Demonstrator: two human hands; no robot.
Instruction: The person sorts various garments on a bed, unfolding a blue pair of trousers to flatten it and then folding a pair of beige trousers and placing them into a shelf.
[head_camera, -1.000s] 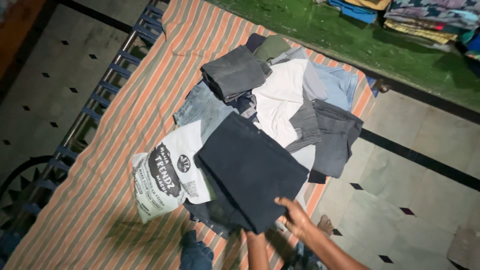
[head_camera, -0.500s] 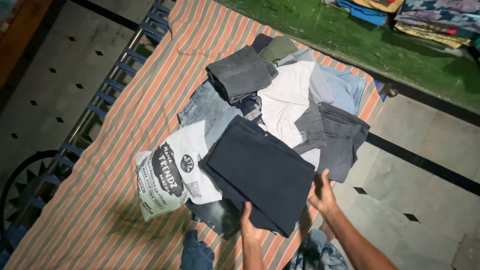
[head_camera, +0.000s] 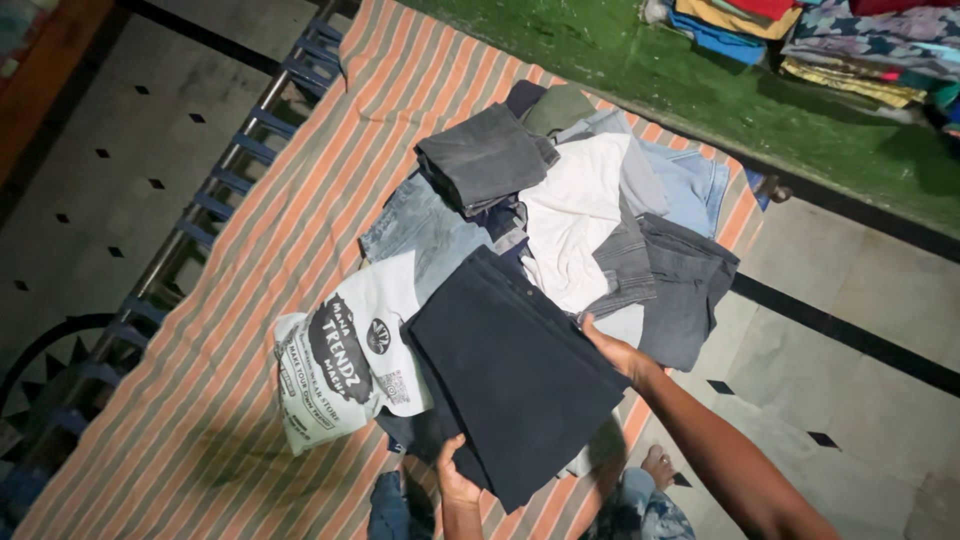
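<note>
Folded dark navy trousers (head_camera: 515, 375) gripped by both hands: left hand (head_camera: 455, 480) near edge, right hand (head_camera: 618, 352) far corner. White printed plastic bag (head_camera: 340, 365) lies just left, partly under them, on striped orange bed sheet (head_camera: 200, 400).

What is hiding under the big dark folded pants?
Under the dark folded pants, a white printed bag, light blue jeans and a white cloth poke out, all on the striped sheet. Whatever lies beneath the middle stays covered.

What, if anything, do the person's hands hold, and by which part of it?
Both hands hold the folded dark navy garment: the left hand grips its near bottom edge, the right hand its right edge, above the clothes pile.
</note>
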